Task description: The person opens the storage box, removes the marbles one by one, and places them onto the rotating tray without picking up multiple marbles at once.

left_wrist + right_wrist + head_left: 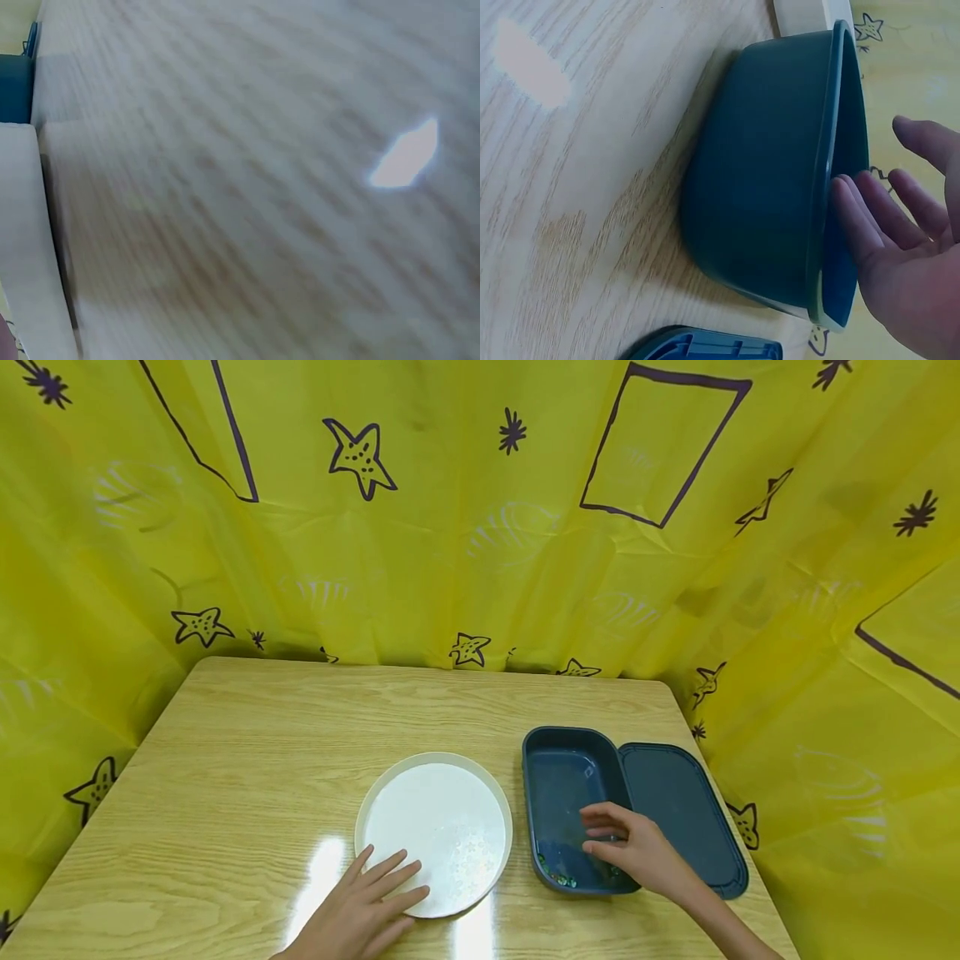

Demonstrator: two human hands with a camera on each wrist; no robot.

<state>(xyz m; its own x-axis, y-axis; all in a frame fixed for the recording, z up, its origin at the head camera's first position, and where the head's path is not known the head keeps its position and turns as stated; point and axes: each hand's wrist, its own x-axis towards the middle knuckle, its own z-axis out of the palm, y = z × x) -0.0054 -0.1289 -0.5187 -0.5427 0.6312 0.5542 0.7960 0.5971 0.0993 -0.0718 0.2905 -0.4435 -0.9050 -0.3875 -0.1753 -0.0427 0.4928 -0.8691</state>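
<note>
A round white tray [420,810] with a cream rim lies on the table, and a patch of small pale shiny spots shows on its right part. My left hand [363,902] spreads its fingers over the tray's near left edge. To the right stands a dark blue rectangular box [566,777] without its lid. Small green glittering pieces [561,879] lie at its near end. My right hand [633,852] hovers at the box's right rim, fingers loosely bent and reaching over the inside, with nothing seen between them. In the right wrist view its fingertips overlap the box wall [757,165].
The dark blue lid [686,818] lies right of the box, near the table's right edge. A wood-grain table [247,760] carries everything. Yellow curtains [435,552] with starfish drawings hang behind and at both sides.
</note>
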